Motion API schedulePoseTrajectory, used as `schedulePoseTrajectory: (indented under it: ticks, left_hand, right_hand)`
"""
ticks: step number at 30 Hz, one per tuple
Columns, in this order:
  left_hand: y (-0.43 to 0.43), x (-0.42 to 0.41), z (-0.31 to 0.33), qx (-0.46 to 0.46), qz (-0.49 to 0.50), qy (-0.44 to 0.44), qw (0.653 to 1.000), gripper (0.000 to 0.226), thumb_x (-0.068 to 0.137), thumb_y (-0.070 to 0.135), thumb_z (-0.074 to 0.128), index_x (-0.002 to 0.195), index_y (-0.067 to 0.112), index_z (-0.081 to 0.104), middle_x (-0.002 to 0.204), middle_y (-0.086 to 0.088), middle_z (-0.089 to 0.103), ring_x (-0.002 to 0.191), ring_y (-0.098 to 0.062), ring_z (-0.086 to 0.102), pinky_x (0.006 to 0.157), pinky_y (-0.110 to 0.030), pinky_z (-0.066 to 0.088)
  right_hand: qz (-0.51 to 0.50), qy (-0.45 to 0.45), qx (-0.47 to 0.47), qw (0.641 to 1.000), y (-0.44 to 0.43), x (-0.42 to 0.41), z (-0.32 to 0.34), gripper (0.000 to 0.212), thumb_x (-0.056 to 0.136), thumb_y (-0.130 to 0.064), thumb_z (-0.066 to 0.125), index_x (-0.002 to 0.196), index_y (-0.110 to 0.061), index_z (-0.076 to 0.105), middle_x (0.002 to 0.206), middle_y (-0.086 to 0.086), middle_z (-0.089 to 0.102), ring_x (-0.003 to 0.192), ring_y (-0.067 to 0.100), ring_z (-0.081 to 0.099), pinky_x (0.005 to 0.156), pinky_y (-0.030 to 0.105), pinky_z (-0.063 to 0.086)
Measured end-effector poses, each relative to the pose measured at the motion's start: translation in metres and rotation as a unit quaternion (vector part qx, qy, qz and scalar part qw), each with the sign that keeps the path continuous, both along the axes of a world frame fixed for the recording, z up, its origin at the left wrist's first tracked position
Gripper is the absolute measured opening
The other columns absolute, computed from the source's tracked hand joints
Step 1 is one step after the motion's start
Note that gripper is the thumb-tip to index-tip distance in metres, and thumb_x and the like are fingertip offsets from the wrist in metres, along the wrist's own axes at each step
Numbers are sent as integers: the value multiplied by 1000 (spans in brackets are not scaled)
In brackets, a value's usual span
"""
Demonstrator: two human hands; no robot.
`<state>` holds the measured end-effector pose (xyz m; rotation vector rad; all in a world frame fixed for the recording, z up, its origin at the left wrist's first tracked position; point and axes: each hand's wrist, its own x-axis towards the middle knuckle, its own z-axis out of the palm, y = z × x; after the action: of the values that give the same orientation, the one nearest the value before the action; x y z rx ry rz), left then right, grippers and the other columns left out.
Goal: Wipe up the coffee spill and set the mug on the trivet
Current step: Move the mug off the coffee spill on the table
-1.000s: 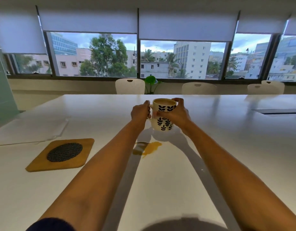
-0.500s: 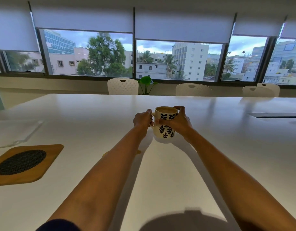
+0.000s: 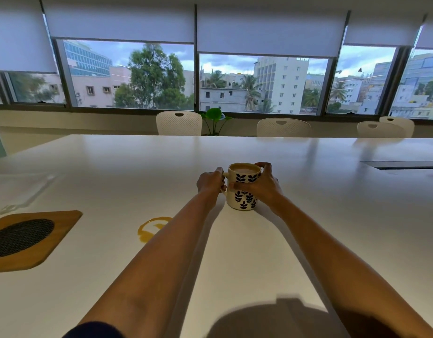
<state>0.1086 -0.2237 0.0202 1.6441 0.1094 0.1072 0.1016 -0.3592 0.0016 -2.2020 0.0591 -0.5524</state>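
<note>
A cream mug [image 3: 244, 193] with dark blue leaf prints, full of milky coffee, stands on the white table [image 3: 332, 215] at arm's length. My left hand [image 3: 209, 182] grips its handle on the left side. My right hand [image 3: 264, 182] wraps around its right side. A ring-shaped brown coffee spill [image 3: 150, 228] lies on the table to the mug's near left, partly hidden behind my left forearm. The wooden trivet [image 3: 52, 242] with a dark woven oval centre sits at the left edge of view.
A clear plastic sheet [image 3: 18, 191] lies on the table beyond the trivet. White chairs [image 3: 178, 123] and a small green plant [image 3: 214, 118] stand along the far side under the windows. A dark cable slot [image 3: 405, 164] runs in the table at right.
The mug has moved right, away from the spill, and now rests on the table. The ring of spilled coffee shows to the left of my forearm. Both hands keep hold of the mug.
</note>
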Motion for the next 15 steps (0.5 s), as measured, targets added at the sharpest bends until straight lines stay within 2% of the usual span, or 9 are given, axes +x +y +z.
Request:
schedulePoseTrajectory:
  ticks: [7, 11, 15]
  left_hand:
    - [0, -1, -1, 5, 0, -3, 1000, 37, 93, 22, 46, 58, 10, 53, 62, -6, 56, 75, -25, 57, 93, -44, 53]
    - [0, 0, -3, -7, -5, -4, 1000, 37, 92, 21, 46, 58, 10, 54, 60, -6, 55, 59, -18, 54, 91, -41, 54]
    - [0, 1, -5, -11, -9, -8, 1000, 37, 93, 20, 45, 59, 10, 53, 61, -6, 54, 59, -16, 52, 90, -41, 53]
  right_hand:
    - [-1, -13, -6, 1000, 1, -2, -2, 91, 60, -47, 83, 127, -14, 29, 119, 8, 60, 110, 26, 57, 79, 29, 41]
    - [3, -12, -2, 1000, 2, -3, -3, 93, 58, -48, 84, 126, -15, 29, 117, 6, 60, 108, 23, 57, 79, 28, 41]
    - [2, -8, 6, 1000, 1, -3, -4, 94, 58, -47, 84, 126, -16, 28, 119, 6, 61, 109, 24, 57, 80, 28, 41]
